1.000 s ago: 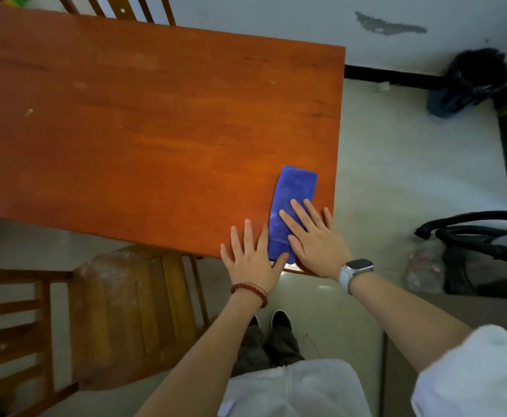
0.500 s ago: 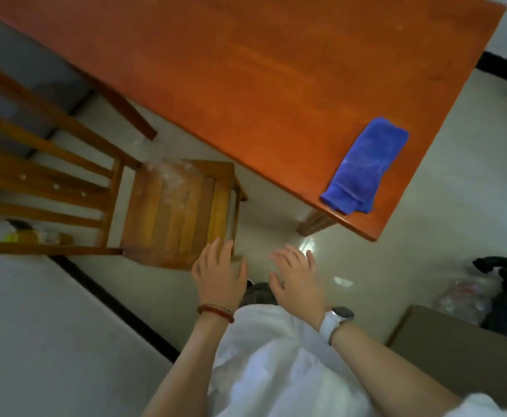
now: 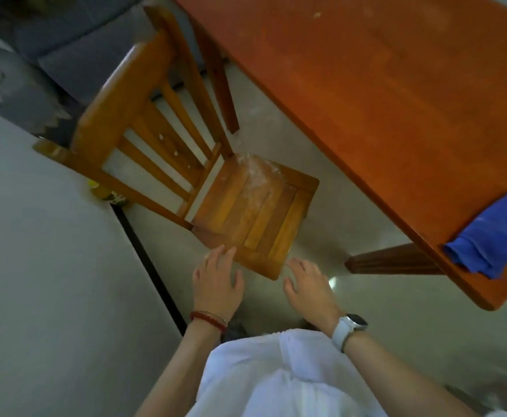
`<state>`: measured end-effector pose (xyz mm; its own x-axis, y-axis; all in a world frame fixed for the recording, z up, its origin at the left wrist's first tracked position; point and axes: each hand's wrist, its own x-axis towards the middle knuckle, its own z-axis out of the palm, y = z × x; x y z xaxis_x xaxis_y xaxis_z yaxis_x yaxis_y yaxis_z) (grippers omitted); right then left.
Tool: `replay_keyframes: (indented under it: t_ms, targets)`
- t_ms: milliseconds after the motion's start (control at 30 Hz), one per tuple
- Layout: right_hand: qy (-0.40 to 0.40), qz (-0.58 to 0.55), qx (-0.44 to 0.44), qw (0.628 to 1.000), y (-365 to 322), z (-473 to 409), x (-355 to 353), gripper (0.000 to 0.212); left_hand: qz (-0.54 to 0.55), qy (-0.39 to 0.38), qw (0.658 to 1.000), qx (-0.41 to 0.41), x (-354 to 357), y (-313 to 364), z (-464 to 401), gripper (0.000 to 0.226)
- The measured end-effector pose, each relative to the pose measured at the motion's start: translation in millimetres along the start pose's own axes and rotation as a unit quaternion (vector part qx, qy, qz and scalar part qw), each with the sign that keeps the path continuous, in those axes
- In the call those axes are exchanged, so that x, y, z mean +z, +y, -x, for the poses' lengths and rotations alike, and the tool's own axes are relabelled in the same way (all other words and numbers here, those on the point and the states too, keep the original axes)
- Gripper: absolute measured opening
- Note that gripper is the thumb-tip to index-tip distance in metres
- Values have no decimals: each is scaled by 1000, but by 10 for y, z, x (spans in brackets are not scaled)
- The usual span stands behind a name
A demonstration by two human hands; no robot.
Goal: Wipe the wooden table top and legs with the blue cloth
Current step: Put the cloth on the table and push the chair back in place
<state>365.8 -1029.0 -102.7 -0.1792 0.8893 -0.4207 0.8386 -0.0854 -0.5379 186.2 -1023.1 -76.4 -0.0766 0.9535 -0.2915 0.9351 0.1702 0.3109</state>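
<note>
Pale, slightly glossy floor (image 3: 375, 332) here, with a light wall (image 3: 50, 266) on the left and a dark baseboard strip (image 3: 150, 266) along its bottom edge. Nearest the camera is a white shirt (image 3: 276, 377), and both bare arms reach forward from it. The left hand (image 3: 217, 284), with a red bead bracelet (image 3: 208, 319) on the wrist, has its fingers spread loose and holds nothing; the fingertips sit right at the front edge of the slatted wooden chair (image 3: 246, 212). Can't really tell if they touch it. The right hand (image 3: 309, 290), wearing a white-strapped watch (image 3: 350, 326), is also open and empty, fingers fanned out, just beside the chair's near corner.

The chair seat has whitish dusty smears toward its back. To the right is the reddish-brown wooden table (image 3: 381, 100), with one dark leg (image 3: 393, 261) showing under the near corner. The folded blue cloth (image 3: 493, 236) lies on that near corner of the tabletop, well apart from both hands, one end hanging a bit over the edge. Past the chair, something dark grey and blurry.
</note>
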Motion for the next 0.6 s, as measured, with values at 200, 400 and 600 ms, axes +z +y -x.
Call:
replay_keyframes:
  t_ms: [200, 400, 600]
  targets:
    - [86, -58, -14, 995, -1182, -756, 105, 38, 4, 81, 989, 124, -902, -891, -861, 37]
    - [159, -99, -60, 980, -2534, -1237, 136, 40, -71, 202, 923, 321, -2158, -1300, -1556, 34]
    - [148, -171, -79, 971, -3467, -1648, 261, 74, -137, -11, 943, 303, -2850, -1558, -2444, 40]
